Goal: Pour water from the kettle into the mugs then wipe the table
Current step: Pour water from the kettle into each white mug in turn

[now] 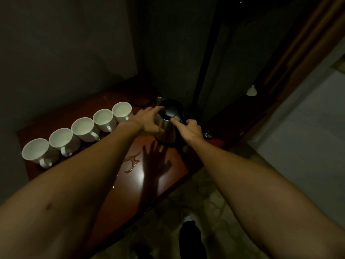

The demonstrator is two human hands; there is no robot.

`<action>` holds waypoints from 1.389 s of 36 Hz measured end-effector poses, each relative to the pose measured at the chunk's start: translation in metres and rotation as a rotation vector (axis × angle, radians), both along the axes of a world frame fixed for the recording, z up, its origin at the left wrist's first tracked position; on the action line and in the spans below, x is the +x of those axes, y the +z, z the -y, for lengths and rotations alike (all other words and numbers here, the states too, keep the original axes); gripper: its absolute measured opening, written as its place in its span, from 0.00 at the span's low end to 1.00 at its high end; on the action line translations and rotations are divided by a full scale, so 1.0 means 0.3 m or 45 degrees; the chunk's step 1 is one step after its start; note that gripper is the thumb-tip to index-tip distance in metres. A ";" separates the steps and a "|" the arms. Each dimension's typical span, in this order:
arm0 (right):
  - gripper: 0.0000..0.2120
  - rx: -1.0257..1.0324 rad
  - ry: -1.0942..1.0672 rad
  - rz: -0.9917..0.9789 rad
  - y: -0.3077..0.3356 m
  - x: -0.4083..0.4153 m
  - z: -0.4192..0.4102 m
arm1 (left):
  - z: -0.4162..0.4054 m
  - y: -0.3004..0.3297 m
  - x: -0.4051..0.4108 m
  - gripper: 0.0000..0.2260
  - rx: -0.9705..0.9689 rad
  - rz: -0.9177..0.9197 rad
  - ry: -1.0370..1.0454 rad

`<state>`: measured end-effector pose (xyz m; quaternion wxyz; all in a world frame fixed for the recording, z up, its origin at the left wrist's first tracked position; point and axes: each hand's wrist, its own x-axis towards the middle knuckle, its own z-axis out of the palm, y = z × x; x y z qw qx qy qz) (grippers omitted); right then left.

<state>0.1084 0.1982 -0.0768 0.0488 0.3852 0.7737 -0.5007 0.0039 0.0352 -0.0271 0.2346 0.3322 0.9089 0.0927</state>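
A steel kettle (167, 128) with a black lid stands upright at the far right of the reddish-brown table (164, 176). My right hand (190, 128) grips its black handle, thumb laid along the top. My left hand (149, 119) touches the lid and the kettle's side with spread fingers. Several white mugs run in a diagonal row from the near left mug (37, 150) to the far mug (122, 111) beside the kettle. A small puddle of water (132, 162) lies on the table in front of the kettle.
A dark cord or kettle base (141, 101) lies behind the mugs near the wall. A dark cabinet or door rises right behind the kettle. A small metal object (208, 135) sits at the table's right edge. Tiled floor and my foot (188, 218) show below.
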 end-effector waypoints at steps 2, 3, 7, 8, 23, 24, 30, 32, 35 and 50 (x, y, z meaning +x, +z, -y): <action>0.41 -0.020 -0.003 0.006 0.004 0.002 -0.001 | -0.004 -0.003 0.000 0.43 -0.004 -0.003 -0.004; 0.42 -0.032 -0.003 0.007 0.005 0.003 -0.002 | -0.006 -0.004 0.001 0.43 -0.002 0.004 -0.005; 0.41 -0.073 -0.036 0.004 0.007 0.003 -0.005 | -0.009 -0.009 0.000 0.43 -0.002 0.024 0.000; 0.41 -0.081 -0.047 0.012 0.001 -0.001 -0.003 | -0.009 -0.010 0.000 0.44 0.000 0.023 -0.001; 0.29 -0.174 -0.399 -0.334 -0.132 -0.034 0.036 | 0.048 -0.022 -0.021 0.42 0.010 -0.017 0.041; 0.29 -0.148 -0.413 -0.363 -0.137 -0.036 0.039 | 0.058 -0.020 -0.024 0.43 0.008 -0.014 0.052; 0.31 -0.038 -0.442 -0.465 -0.150 -0.036 0.056 | 0.105 -0.019 -0.043 0.50 -0.017 0.063 0.136; 0.31 -0.027 -0.429 -0.482 -0.151 -0.032 0.058 | 0.112 -0.024 -0.046 0.52 -0.017 0.054 0.134; 0.30 0.014 -0.411 -0.501 -0.149 -0.026 0.059 | 0.117 -0.019 -0.046 0.54 -0.016 0.036 0.125; 0.32 0.013 -0.316 -0.591 -0.034 -0.003 0.141 | 0.213 0.146 -0.046 0.42 0.011 -0.032 0.189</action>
